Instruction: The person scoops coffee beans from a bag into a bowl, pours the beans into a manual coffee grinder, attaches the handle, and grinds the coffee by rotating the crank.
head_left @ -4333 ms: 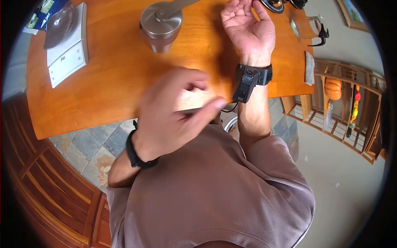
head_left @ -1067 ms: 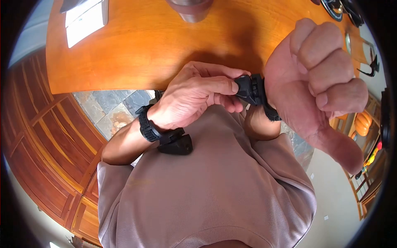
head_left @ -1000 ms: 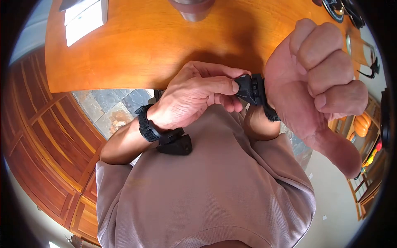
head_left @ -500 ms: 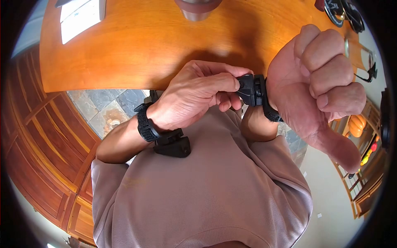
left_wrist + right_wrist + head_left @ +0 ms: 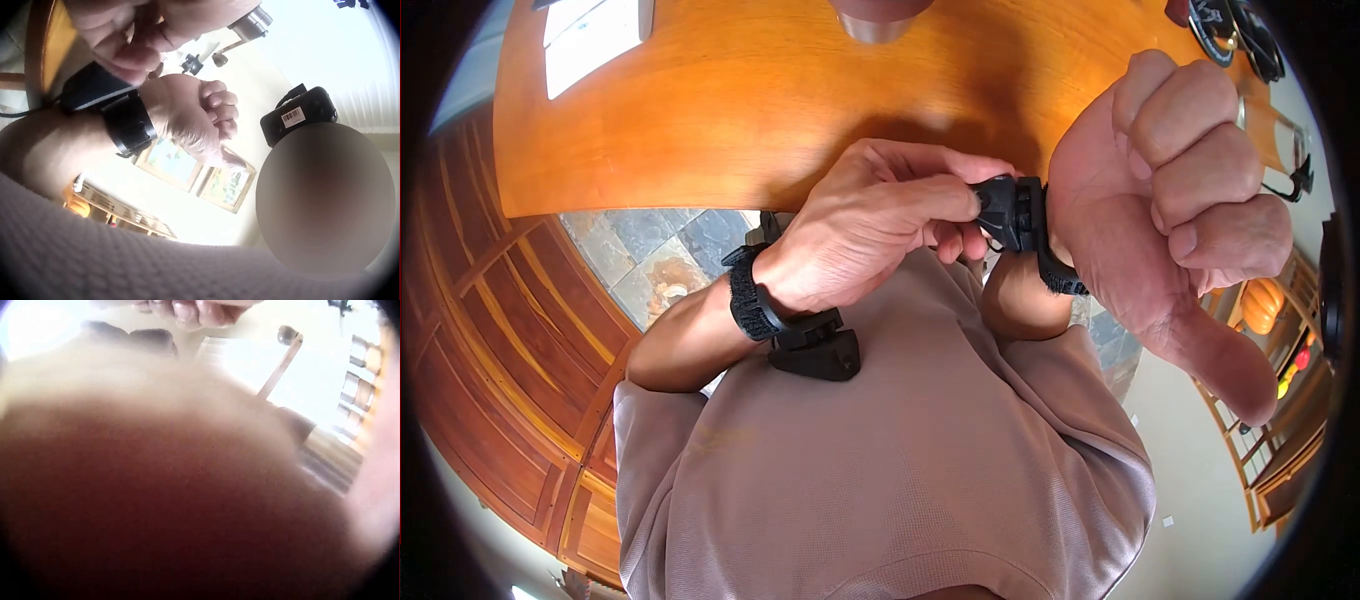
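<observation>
The person's left hand [image 5: 855, 225] pinches a small black camera unit [image 5: 999, 215], boxy and hard-edged, with thumb on top and fingers bent beneath it. The unit sits on the inner side of the right wrist, fixed to a dark strap [image 5: 1060, 275] with a fuzzy weave at its edge, all of it just in front of the worktop. The right hand [image 5: 1180, 190] is turned palm up, four fingers folded into the palm around nothing that I can see, the thumb sticking straight out. A similar rough band [image 5: 750, 295] circles the left wrist, carrying a smooth wedge of matte black casing [image 5: 815, 355] that lies against a soft, finely ribbed mauve shirt [image 5: 900, 430]. The worktop [image 5: 700, 110] is honey-coloured wood, glossy and lightly grained; on it stands a rounded vessel [image 5: 878, 25], tapering to a shiny base, its top out of sight. Below, mottled slate tiles [image 5: 650, 260] meet streaky reddish panelled woodwork [image 5: 520, 350].
</observation>
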`<act>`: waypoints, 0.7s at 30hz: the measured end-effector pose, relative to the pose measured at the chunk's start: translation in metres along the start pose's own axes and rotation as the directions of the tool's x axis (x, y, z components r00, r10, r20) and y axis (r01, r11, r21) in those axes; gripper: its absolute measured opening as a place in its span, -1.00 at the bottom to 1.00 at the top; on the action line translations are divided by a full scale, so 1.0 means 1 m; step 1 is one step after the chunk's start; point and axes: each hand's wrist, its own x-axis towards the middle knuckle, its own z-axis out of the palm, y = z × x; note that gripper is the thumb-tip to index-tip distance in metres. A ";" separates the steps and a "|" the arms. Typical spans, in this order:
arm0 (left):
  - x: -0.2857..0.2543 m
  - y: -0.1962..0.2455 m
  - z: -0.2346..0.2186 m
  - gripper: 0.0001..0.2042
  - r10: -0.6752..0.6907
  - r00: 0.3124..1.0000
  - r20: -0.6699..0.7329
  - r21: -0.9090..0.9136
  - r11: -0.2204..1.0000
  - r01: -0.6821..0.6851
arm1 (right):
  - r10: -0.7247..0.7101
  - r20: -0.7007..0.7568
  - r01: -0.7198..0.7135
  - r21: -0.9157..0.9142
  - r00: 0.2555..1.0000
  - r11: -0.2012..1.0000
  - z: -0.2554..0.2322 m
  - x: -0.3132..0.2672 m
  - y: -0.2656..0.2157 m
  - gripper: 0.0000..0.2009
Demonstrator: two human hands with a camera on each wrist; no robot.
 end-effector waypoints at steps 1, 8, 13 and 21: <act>0.001 -0.001 -0.002 -0.69 0.025 1.000 0.001 -0.001 1.000 -0.025 | 0.001 0.013 -0.001 -0.015 1.000 1.000 -0.001 0.000 0.000 -0.21; 0.000 -0.005 0.002 -0.68 0.057 0.998 -0.012 -0.040 0.998 -0.058 | 0.000 -0.067 0.005 0.075 0.998 0.997 -0.003 -0.007 0.000 -0.25; -0.001 -0.006 0.003 -0.65 0.019 0.998 0.067 -0.088 0.996 -0.014 | 0.034 -0.274 0.023 0.202 0.961 0.979 -0.002 -0.009 -0.005 -0.31; -0.005 -0.009 0.010 -0.65 0.067 0.993 0.097 -0.032 0.997 -0.064 | 0.019 -0.289 0.045 0.210 0.957 0.977 -0.006 -0.003 -0.011 -0.30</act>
